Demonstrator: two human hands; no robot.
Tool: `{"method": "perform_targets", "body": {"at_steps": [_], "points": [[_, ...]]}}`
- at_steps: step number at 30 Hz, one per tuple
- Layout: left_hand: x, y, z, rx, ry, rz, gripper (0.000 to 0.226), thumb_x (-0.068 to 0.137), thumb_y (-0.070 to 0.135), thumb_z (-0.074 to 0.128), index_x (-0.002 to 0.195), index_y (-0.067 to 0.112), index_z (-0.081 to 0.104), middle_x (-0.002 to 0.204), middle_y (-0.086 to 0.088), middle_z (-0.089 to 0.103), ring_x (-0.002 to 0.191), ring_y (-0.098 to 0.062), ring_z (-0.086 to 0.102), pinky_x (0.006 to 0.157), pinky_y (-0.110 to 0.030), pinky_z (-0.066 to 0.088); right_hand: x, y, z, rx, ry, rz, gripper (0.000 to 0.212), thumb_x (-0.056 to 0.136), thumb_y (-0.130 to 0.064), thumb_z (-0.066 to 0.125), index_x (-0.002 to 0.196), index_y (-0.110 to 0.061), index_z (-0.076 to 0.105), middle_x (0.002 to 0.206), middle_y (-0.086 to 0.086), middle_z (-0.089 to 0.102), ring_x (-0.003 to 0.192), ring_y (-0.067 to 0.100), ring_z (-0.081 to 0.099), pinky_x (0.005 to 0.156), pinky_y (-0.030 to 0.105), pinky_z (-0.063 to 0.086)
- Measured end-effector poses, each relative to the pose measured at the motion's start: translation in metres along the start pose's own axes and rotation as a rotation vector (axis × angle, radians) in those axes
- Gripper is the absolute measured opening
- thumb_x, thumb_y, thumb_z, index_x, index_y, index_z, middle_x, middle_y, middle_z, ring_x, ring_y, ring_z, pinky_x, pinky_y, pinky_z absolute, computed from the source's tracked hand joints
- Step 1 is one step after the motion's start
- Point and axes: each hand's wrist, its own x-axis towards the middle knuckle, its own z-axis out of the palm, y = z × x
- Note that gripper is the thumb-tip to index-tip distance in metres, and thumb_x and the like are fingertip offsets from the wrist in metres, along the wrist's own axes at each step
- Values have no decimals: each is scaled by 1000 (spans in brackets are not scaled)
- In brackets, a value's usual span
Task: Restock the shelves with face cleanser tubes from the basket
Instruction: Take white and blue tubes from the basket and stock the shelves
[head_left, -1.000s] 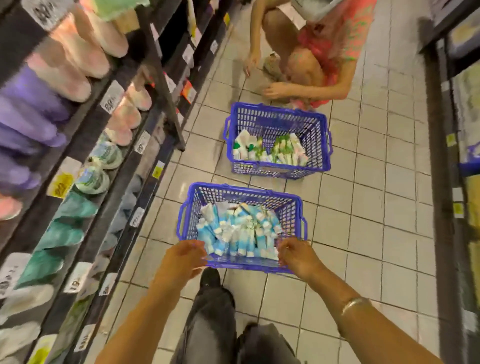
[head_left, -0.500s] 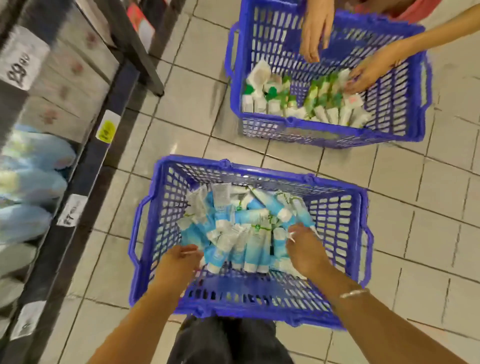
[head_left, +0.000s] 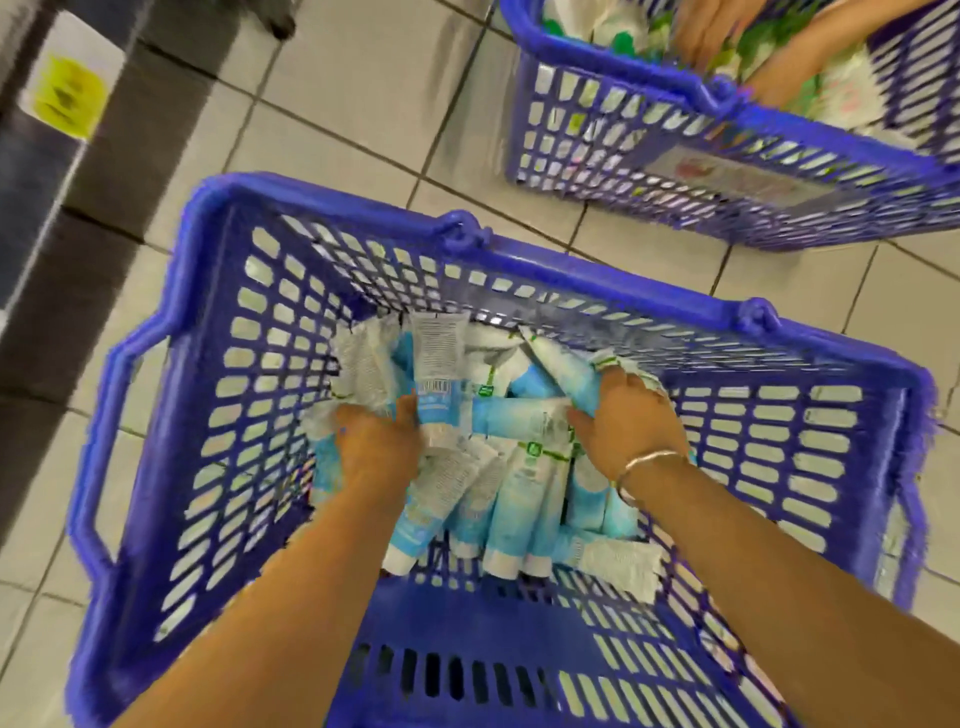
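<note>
A blue plastic basket (head_left: 218, 395) stands on the tiled floor right below me. A heap of blue-and-white face cleanser tubes (head_left: 524, 499) lies inside it. Both my hands are down among the tubes. My left hand (head_left: 376, 441) curls its fingers round tubes at the left of the heap, one of them standing up with a barcode on its back. My right hand (head_left: 631, 421), with a bangle on the wrist, grips tubes at the right of the heap. The fingertips of both hands are hidden among the tubes.
A second blue basket (head_left: 675, 156) with green-and-white tubes stands at the upper right, and another person's hands (head_left: 727, 31) reach into it. The dark base of the shelf unit with a yellow price tag (head_left: 70, 96) runs along the left edge.
I have bent much closer to the basket. Both hands went from its near rim down into the heap and closed on tubes.
</note>
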Motion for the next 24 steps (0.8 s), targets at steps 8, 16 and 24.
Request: {"method": "perform_targets", "body": {"at_steps": [8, 16, 24], "points": [[-1, -9, -34, -104, -60, -47, 44, 83, 23, 63, 117, 3, 43, 90, -8, 59, 75, -25, 55, 59, -30, 41, -23, -4, 5, 613, -36, 187, 44, 76, -26, 72, 102, -10, 40, 87, 10, 56, 84, 32, 61, 69, 39, 48], [-95, 8, -107, -507, -400, -41, 54, 79, 28, 70, 118, 12, 37, 84, -7, 62, 58, -14, 62, 50, -29, 53, -114, -31, -37, 940, -18, 93, 36, 86, -37, 58, 109, -10, 53, 79, -2, 57, 71, 15, 57, 57, 12, 44], [-209, 52, -227, -786, -526, 43, 24, 89, 22, 55, 104, 3, 56, 70, -3, 69, 47, -10, 58, 41, -22, 44, -226, -82, -161, 1253, 100, 64, 23, 95, -34, 41, 106, -21, 57, 93, -5, 59, 87, 14, 57, 64, 17, 43]]}}
